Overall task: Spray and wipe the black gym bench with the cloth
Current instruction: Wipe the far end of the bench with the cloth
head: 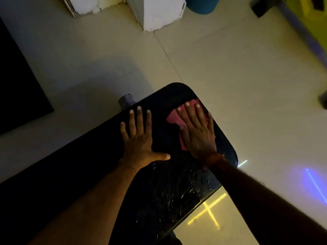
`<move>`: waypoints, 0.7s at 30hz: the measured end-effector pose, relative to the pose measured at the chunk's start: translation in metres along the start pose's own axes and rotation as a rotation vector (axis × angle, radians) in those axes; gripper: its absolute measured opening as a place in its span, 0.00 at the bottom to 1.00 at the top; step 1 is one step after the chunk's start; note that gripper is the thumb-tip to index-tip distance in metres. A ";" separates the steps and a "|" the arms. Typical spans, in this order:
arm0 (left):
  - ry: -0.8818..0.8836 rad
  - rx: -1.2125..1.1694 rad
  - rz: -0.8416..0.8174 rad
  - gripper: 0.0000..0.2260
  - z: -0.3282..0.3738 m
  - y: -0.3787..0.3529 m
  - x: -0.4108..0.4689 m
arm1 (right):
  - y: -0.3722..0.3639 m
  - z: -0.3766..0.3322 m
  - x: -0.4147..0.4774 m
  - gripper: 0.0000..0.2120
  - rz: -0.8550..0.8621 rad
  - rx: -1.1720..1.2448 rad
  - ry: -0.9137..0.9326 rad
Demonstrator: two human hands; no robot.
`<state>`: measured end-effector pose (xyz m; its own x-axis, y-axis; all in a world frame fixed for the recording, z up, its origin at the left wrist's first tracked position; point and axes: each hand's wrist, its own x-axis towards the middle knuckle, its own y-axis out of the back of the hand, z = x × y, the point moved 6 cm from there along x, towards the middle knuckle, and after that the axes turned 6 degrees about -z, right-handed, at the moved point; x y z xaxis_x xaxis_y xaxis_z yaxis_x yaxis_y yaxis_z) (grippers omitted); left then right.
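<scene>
The black gym bench [164,188] runs from the bottom of the view up to its rounded far end at centre. Its surface glistens with wet streaks in the lower middle. My left hand [139,138] lies flat on the bench pad near its left edge, fingers spread, holding nothing. My right hand [198,131] presses flat on a pink cloth [174,117] near the far right corner of the pad. The cloth shows to the left of and beneath the fingers; the rest is hidden under the palm. No spray bottle is in view.
Pale tiled floor [230,68] surrounds the bench. A grey cylindrical object [126,100] stands by the bench's left far edge. A black mat [16,85] lies at left. A white pillar base [155,13] and a blue container [201,5] stand at the top.
</scene>
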<state>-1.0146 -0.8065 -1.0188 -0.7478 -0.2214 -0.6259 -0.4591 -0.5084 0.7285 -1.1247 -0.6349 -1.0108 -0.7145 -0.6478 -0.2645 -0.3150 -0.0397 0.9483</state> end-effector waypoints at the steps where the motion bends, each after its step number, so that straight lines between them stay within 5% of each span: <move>1: -0.001 0.003 0.001 0.74 0.001 0.000 0.001 | 0.005 0.004 0.013 0.28 0.011 0.018 -0.072; 4: -0.004 0.010 0.007 0.74 0.001 -0.001 0.001 | 0.002 0.000 0.023 0.28 0.058 0.089 -0.208; 9: -0.008 0.044 0.013 0.73 0.003 0.002 -0.004 | -0.014 0.003 -0.021 0.28 0.047 -0.062 0.116; 13: -0.078 0.075 0.065 0.65 0.013 -0.001 -0.013 | -0.008 0.029 -0.018 0.28 0.087 0.137 -0.332; 17: -0.237 0.091 0.029 0.64 0.039 -0.022 -0.034 | -0.021 0.025 -0.066 0.28 0.039 -0.001 -0.129; 21: -0.277 0.159 -0.054 0.69 0.060 -0.049 -0.045 | -0.013 0.061 -0.062 0.28 0.057 0.124 -0.464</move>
<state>-0.9876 -0.7216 -1.0099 -0.8126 0.0484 -0.5808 -0.5543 -0.3718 0.7447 -1.1143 -0.5479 -1.0174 -0.9272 -0.2369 -0.2902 -0.3195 0.0952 0.9428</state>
